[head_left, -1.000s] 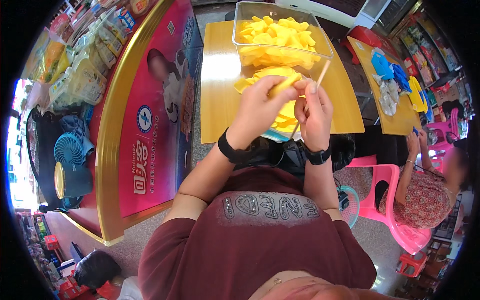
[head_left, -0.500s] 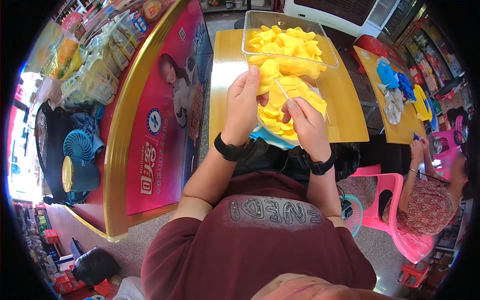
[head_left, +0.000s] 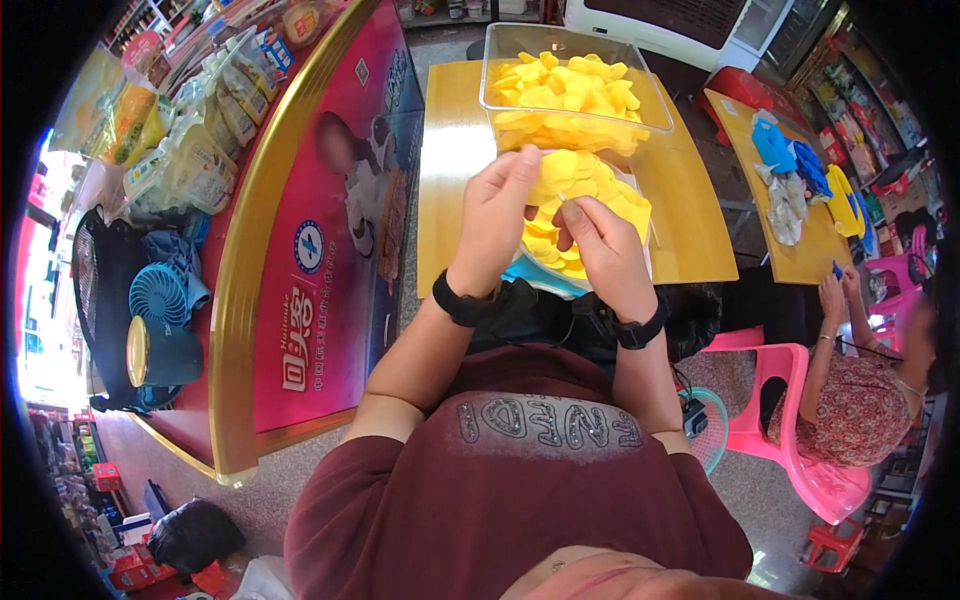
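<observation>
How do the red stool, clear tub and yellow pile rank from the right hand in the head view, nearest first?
1. Yellow pile, just forward of the right hand.
2. Clear tub, farther forward.
3. Red stool, lower right.

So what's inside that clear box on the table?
The clear box holds a heap of flat yellow pieces, some showing through its near wall. Anything buried deeper, and the bottom under the heap, is covered and can't be seen.

Bright yellow pieces (head_left: 598,188), tan table (head_left: 692,222), maroon shirt (head_left: 520,510), pink chair (head_left: 755,442), red-and-cream patterned top (head_left: 850,415), blue fan (head_left: 158,293)
</observation>
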